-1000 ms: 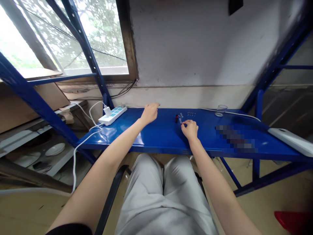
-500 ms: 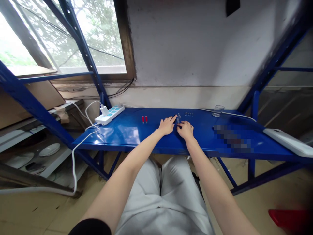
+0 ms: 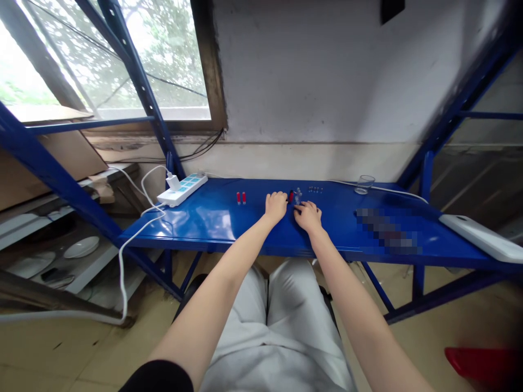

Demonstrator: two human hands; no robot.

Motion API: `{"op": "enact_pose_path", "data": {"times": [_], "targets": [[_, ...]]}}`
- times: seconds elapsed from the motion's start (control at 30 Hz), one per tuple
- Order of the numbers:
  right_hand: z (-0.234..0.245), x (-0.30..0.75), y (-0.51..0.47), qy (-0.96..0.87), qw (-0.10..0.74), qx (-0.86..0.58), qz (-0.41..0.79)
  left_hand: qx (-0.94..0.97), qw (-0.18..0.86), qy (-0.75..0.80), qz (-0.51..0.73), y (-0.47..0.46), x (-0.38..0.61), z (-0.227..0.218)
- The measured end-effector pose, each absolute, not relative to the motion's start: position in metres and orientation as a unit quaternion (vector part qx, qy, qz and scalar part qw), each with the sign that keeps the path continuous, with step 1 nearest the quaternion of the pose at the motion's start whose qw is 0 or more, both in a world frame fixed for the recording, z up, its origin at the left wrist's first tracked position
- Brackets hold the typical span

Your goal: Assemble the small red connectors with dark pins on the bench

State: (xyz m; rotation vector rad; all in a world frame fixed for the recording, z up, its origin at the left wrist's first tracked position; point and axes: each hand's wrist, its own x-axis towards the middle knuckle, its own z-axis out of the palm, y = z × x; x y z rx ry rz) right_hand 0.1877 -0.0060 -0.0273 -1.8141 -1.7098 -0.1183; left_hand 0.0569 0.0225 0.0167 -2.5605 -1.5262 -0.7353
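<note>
Both my hands rest close together on the blue metal shelf (image 3: 212,223). My left hand (image 3: 275,206) has its fingers curled in, pinching a small red and black part (image 3: 291,196). My right hand (image 3: 307,215) is curled beside it, fingertips at a cluster of small clear parts (image 3: 298,195); whether it holds one is hidden. Two small red parts (image 3: 241,197) stand on the shelf to the left of my left hand. A row of tiny dark parts (image 3: 315,189) lies just behind my right hand.
A white power strip (image 3: 182,189) with a plugged charger and white cable sits at the shelf's left end. A small clear glass (image 3: 364,184) stands at the back right, a white flat device (image 3: 480,237) at the far right. Blue rack posts frame both sides.
My left hand came back from the far left of the shelf, leaving two red parts there, and now meets my right hand at the small parts, fingers curling onto the red and black piece.
</note>
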Motion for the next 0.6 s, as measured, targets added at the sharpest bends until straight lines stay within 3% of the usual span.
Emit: {"op": "enact_pose_path", "data": {"times": [0.17, 0.6], "targets": [[-0.027, 0.186, -0.006, -0.659, 0.290, -0.693, -0.034, -0.820, 0.001, -0.501, -0.279, 0.021, 0.042, 0.017], [-0.024, 0.190, -0.001, -0.672, 0.210, -0.710, 0.014, -0.628, -0.174, -0.546, -0.527, 0.005, 0.009, -0.003]]}}
